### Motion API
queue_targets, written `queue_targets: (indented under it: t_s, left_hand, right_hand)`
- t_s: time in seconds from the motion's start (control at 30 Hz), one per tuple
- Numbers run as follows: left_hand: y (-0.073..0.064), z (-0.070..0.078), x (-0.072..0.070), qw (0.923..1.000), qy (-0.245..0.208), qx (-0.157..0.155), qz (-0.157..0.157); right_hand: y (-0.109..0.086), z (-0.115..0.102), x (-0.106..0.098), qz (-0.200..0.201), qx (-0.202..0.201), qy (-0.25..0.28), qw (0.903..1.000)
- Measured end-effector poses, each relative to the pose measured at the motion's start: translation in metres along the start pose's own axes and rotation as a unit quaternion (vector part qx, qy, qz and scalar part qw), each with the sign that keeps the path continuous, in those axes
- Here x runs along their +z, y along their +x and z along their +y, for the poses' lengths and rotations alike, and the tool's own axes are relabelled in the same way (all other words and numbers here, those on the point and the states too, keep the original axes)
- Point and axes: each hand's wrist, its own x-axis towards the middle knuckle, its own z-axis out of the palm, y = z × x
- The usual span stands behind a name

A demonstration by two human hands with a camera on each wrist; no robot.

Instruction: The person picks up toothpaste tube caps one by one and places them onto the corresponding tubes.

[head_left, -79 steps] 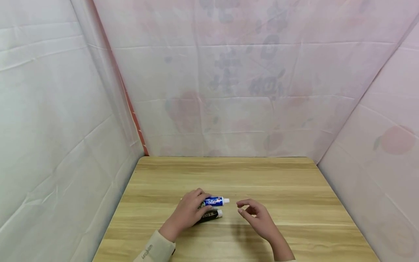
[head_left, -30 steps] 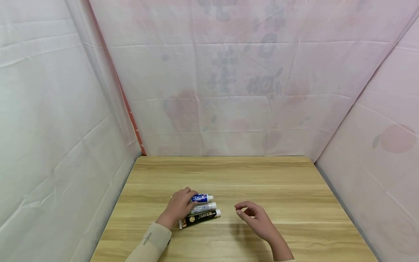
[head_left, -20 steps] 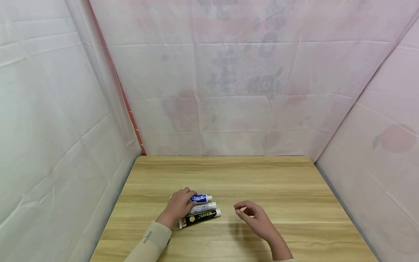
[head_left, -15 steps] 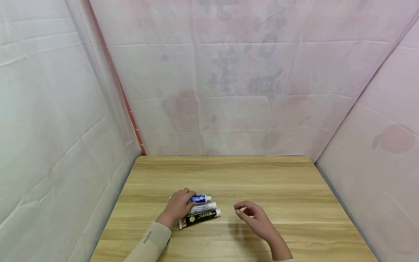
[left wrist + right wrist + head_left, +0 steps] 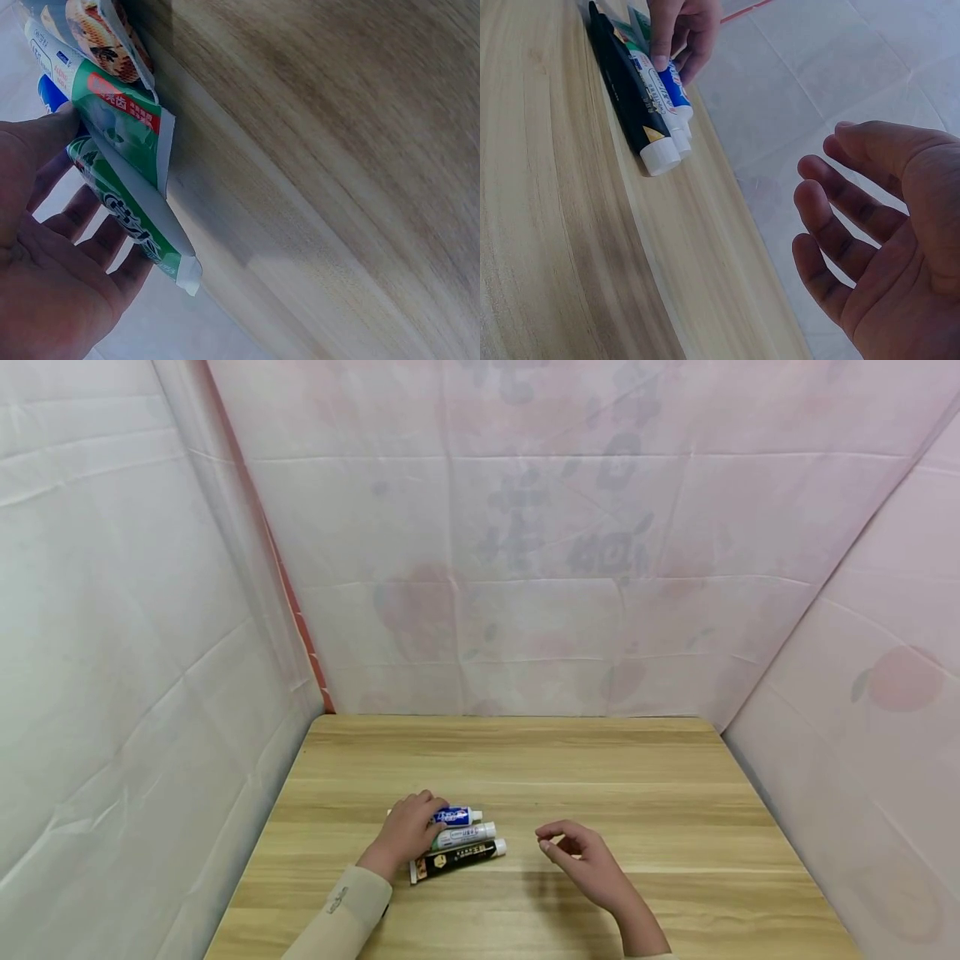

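Observation:
Three toothpaste tubes lie side by side on the table, caps pointing right. Farthest back is the blue-and-green toothpaste tube (image 5: 452, 816), which my left hand (image 5: 408, 829) grips from above between thumb and fingers. Beside it lies the white-and-green toothpaste tube (image 5: 465, 836), its flat end showing in the left wrist view near my thumb. Nearest me is the black toothpaste tube (image 5: 457, 860), fully visible in the head view. My right hand (image 5: 585, 860) hovers to the right of the caps, fingers loosely curved, holding nothing.
The wood-grain table (image 5: 637, 777) has rounded far corners. Pale printed sheets hang behind it (image 5: 525, 635) and on both sides, with a red strip (image 5: 300, 627) at the left rear corner.
My left hand has moved left with the blue-and-green tube, uncovering the white-and-green and black tubes. Over the last half second that tube slid slightly further left. My right hand barely moved.

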Motion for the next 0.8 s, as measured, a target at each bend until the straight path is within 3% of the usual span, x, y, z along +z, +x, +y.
queue_targets:
  t_s: [0.8]
  left_hand:
    - [-0.0019,0.0023,0.002,0.9988,-0.036,-0.024,-0.021]
  right_hand:
    - [-0.0018,0.0006,-0.0018,-0.005,0.002,0.004,1.0]
